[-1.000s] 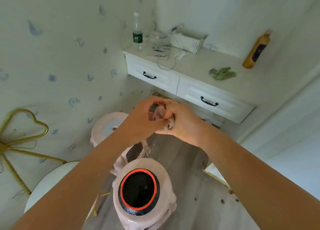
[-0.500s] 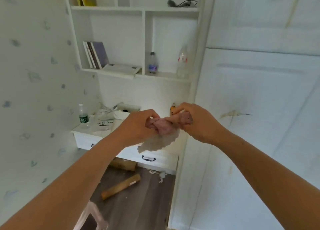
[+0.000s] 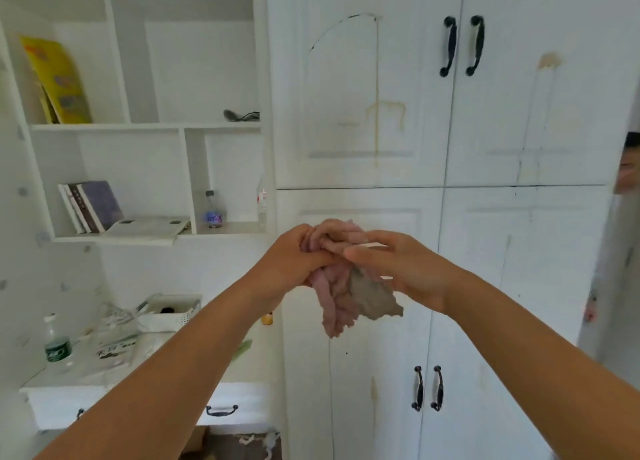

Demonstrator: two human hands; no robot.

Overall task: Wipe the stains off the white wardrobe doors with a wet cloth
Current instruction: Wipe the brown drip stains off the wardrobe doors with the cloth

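Note:
A twisted pink and grey cloth (image 3: 341, 295) hangs between my two hands in front of the white wardrobe doors (image 3: 363, 168). My left hand (image 3: 294, 262) grips its bunched top from the left. My right hand (image 3: 401, 269) holds it from the right, fingers laid over the bundle. The upper left door carries a yellowish drip stain (image 3: 377, 113) and a thin dark arc. A tan blotch (image 3: 549, 61) with faint runs marks the upper right door. Both hands are short of the door surface.
Black handles (image 3: 462, 45) sit on the upper doors and another pair (image 3: 427, 388) low down. Open shelves with books (image 3: 90, 206) and bottles stand left, above a cluttered white desk (image 3: 104, 376). Another person is partly visible at the right edge (image 3: 628, 168).
The view has risen from the floor and stool to the wardrobe front. Both hands have stayed on the cloth, which now hangs loosened below them.

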